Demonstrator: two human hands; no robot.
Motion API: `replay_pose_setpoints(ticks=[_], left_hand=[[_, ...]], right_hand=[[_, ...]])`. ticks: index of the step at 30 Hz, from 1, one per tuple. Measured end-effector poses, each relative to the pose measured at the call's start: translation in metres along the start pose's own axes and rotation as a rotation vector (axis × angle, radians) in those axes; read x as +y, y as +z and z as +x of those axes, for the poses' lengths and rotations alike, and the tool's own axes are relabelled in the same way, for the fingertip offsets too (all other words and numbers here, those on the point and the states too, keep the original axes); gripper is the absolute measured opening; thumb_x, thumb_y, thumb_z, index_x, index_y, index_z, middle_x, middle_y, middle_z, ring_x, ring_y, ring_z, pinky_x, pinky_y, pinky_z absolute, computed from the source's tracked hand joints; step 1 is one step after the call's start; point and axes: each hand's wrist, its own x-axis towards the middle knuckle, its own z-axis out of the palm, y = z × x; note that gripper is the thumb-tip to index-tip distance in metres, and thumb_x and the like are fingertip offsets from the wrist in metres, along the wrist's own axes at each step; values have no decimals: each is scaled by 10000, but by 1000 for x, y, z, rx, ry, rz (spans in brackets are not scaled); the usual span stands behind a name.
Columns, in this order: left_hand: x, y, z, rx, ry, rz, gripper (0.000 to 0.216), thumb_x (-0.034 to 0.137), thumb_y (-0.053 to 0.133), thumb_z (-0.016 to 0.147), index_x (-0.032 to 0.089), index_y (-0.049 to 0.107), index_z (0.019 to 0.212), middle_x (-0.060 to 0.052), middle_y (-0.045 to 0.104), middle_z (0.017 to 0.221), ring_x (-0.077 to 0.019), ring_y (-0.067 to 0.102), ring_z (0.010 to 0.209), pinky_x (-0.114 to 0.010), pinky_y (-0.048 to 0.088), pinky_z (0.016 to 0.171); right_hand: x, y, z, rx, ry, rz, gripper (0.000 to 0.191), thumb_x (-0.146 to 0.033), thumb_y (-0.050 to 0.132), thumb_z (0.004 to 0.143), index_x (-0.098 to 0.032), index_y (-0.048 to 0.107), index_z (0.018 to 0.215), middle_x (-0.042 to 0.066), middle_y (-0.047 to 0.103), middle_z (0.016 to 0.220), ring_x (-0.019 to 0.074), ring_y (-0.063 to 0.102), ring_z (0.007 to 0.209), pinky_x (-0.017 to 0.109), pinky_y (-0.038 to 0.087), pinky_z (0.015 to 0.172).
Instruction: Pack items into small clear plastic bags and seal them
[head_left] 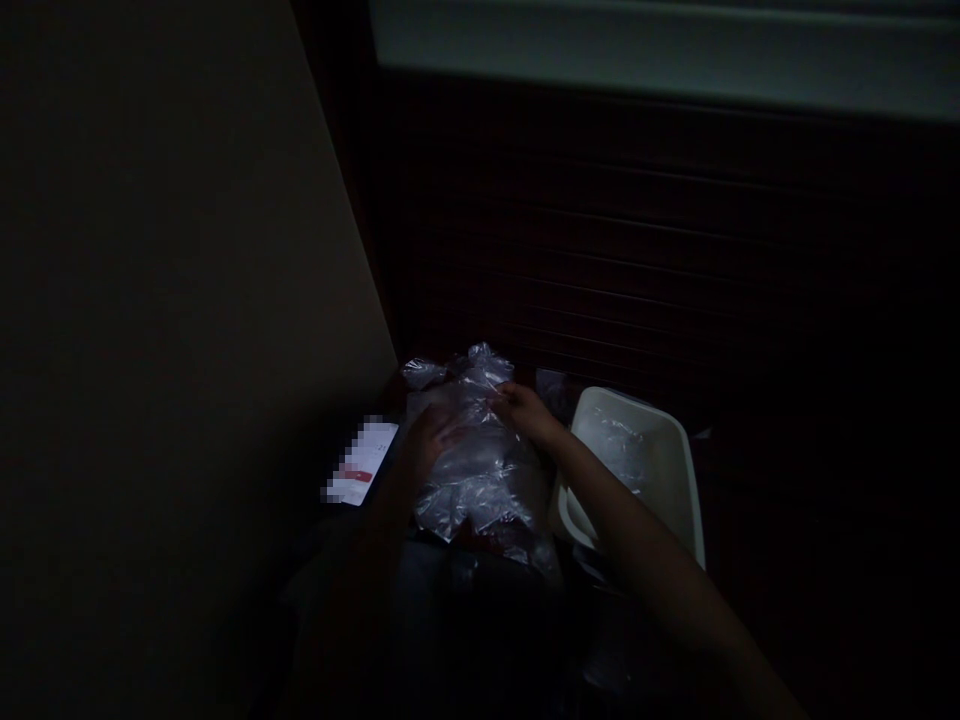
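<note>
A heap of clear, crinkled plastic bags (480,470) lies in front of me in very dim light. My left hand (429,440) rests at the heap's left side, its fingers spread over the plastic and slightly blurred. On the other side, my right hand (529,412) has its thumb and fingers closed on the upper right part of the plastic. Exactly how much of the film it grips is hard to make out in the dark.
A white plastic basin (694,490) with clear plastic inside stands at the right, under my right forearm. A lit screen (367,462), partly pixelated, is at the left. A pale wall (165,250) rises on the left, and dark slatted panelling (600,240) is behind the heap.
</note>
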Motion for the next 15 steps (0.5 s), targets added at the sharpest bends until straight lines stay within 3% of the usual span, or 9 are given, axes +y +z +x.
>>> replay_pose_setpoints(ticks=[5,10,15], left_hand=[[2,3,-5,-108,-170,-223,294,372,389,849,194,525,1039,-105,650,1023,-227,634,912,-401,501,802],[-10,-4,-3,-60,-109,-401,312,332,603,722,169,542,980,-88,657,967,-239,641,873,-398,505,785],[-12,-6,1,-37,-135,-455,266,374,603,730,178,578,907,-75,666,889,-238,657,747,-371,510,679]], right_hand=[[-4,-1,-1,87,16,150,260,-351,618,647,-154,537,797,-20,551,689,92,491,608,217,381,589],[-6,0,-3,77,87,148,242,-326,628,639,-157,549,792,-22,567,676,91,499,597,210,386,575],[-8,1,-4,47,130,151,243,-364,635,635,-160,545,733,-29,545,618,79,466,536,206,357,527]])
